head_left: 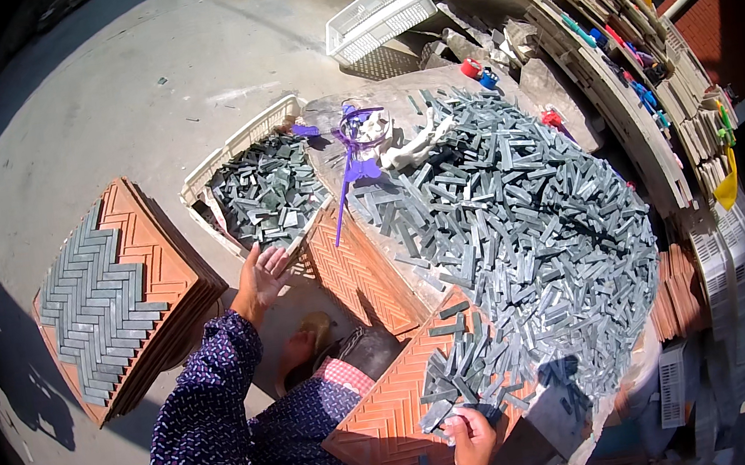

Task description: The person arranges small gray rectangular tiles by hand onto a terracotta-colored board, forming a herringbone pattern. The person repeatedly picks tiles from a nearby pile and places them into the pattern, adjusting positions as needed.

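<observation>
My left hand [263, 281] is raised with its fingers apart and nothing in it, near the front corner of a cream plastic crate [195, 184] of short grey-green stone strips [267, 185]. Low in the view, my right hand [472, 443] has its fingers closed on a grey stone strip [436, 415]. That hand is over an orange herringbone-grooved mould tray [368, 414], which is tilted across my lap. Loose strips [467, 361] lie heaped on the tray's right part. To the left, grey strips [95, 302] fill much of another orange herringbone tray [140, 216] on top of a stack.
A large heap of grey strips [519, 204] covers the table on the right. Purple and white plastic items [361, 145] lie at its far left edge. Another orange tray [368, 266] leans below the table. White crates [382, 19] and stacked boards [608, 89] stand behind.
</observation>
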Demonstrator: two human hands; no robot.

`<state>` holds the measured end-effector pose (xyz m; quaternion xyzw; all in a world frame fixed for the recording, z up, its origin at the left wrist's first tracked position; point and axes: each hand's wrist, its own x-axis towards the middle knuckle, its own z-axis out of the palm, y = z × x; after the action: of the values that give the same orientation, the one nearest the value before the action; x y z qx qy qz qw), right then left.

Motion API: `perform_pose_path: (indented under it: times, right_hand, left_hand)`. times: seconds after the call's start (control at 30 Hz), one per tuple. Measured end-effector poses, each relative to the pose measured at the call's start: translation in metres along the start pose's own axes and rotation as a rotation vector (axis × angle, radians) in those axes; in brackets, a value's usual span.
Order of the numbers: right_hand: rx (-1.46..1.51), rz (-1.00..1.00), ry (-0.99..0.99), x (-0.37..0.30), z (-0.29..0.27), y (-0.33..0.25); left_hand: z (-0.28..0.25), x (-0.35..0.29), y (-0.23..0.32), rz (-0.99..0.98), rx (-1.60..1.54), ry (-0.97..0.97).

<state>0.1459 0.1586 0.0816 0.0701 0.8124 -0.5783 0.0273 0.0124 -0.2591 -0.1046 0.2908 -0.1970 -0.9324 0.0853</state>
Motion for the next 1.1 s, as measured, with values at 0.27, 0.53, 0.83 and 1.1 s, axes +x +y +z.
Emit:
perform_pose_path:
  times: [0.27,0.53,0.83,1.1]
  right_hand:
    - [-0.050,0.025,0.028,-0.010,-0.013,0.009]
    - [-0.031,0.029,0.162,-0.017,-0.031,0.026]
    - [-0.400,-0.317,0.407,-0.007,-0.053,0.027]
    - [-0.772,-0.230,0.323,-0.023,-0.018,-0.003]
  left_hand:
    - [0.000,-0.086,-0.066,-0.266,-0.065,-0.010]
    - [0.065,-0.104,-0.037,-0.192,0.073,-0.277]
    - [0.129,-0.176,-0.092,0.360,1.122,-0.664]
    - [0.160,-0.236,-0.143,0.727,1.788,-1.085]
